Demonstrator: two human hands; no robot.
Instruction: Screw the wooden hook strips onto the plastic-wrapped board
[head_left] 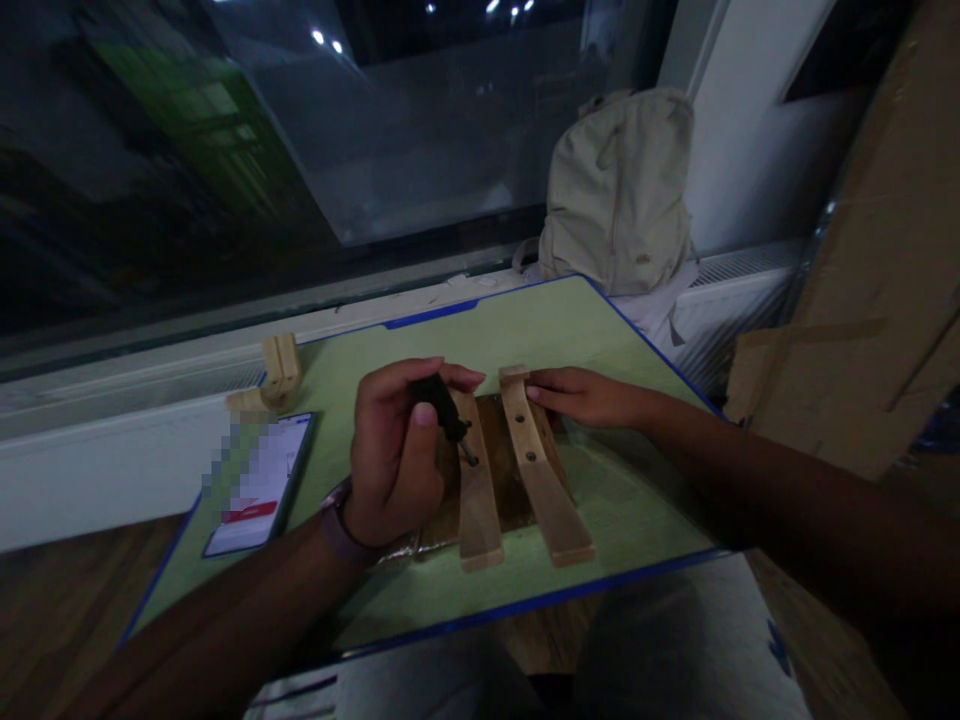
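My left hand is closed around the black handle of a screwdriver. The screwdriver leans, its metal tip at a hole or screw in the left curved wooden piece. Beside it lies a second curved wooden piece with two dark screw holes or screws. My right hand grips the far end of that second piece from the right, its fingers partly hidden. Both pieces rest across a brown, shiny, tape-like wrapped block, whose exact kind I cannot tell.
The green tabletop has a blue edge. A phone lies at the left, with small wooden pieces behind it. A beige backpack stands by the window beyond the table. Large cardboard leans at the right.
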